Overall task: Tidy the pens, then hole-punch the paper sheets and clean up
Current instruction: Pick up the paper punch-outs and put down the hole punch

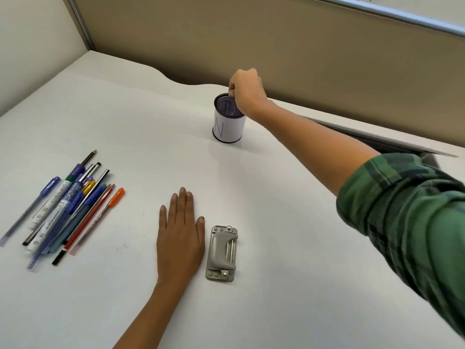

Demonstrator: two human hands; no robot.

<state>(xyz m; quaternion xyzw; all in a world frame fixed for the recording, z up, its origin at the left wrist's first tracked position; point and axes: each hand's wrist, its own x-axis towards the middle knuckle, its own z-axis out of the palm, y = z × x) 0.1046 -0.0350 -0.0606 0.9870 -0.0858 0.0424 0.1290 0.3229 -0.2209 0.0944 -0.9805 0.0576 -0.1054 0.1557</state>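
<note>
A mesh pen cup [228,127] wrapped in white paper marked "N" stands upright at the far middle of the white desk. My right hand [245,90] is at its rim, fingers pinched on the cup's back-right edge. My left hand [180,233] lies flat and open on the desk, palm down, holding nothing. Just right of it sits a grey hole punch [222,253]. A loose pile of several pens and pencils [68,205] lies at the left, with an orange-capped pen [110,205] on its right side. No paper sheets are in view.
A beige partition wall [276,46] runs behind the desk [276,235], whose back edge curves inward near the cup. A dark gap with a grey flap [377,139] opens in the desk at the right. My right forearm, in a green plaid sleeve, crosses the right side.
</note>
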